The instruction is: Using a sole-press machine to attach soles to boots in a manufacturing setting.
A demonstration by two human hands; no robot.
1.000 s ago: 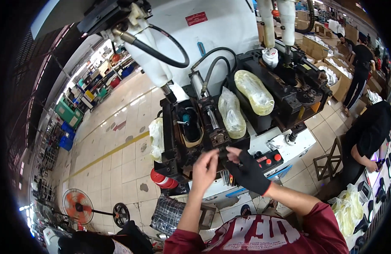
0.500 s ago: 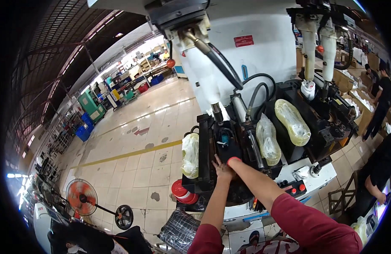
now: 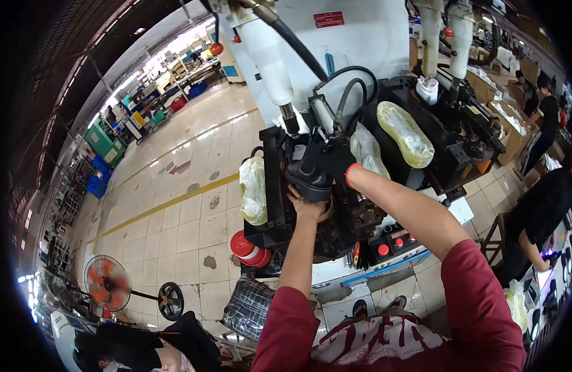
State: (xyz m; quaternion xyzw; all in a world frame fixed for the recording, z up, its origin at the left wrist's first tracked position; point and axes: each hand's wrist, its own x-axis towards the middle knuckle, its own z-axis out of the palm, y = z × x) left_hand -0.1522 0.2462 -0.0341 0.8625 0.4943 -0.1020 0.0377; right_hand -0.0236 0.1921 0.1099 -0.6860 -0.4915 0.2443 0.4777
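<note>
A black shoe (image 3: 305,175) with a thick sole is held tilted over the machine's left station, below the metal press rod (image 3: 289,118). My left hand (image 3: 307,203), bare, grips its near end from below, the thumb along the side. My right hand (image 3: 335,162) wears a black glove with a red cuff. It lies over the shoe's right side and upper, and its fingers blend into the dark leather. Part of the black machine bed (image 3: 270,186) is hidden behind the shoe and hands.
Plastic-wrapped yellowish pads (image 3: 253,189) flank the station, with another long pad (image 3: 405,134) to the right. Red push buttons (image 3: 383,250) sit on the front panel. A red bucket (image 3: 248,249) and a fan (image 3: 107,283) stand at left. A co-worker in black (image 3: 537,214) is at right.
The black shoe now shows between my hands, raised from the station. My right hand has moved up and right over it, my left up under its near end. The view has shifted.
</note>
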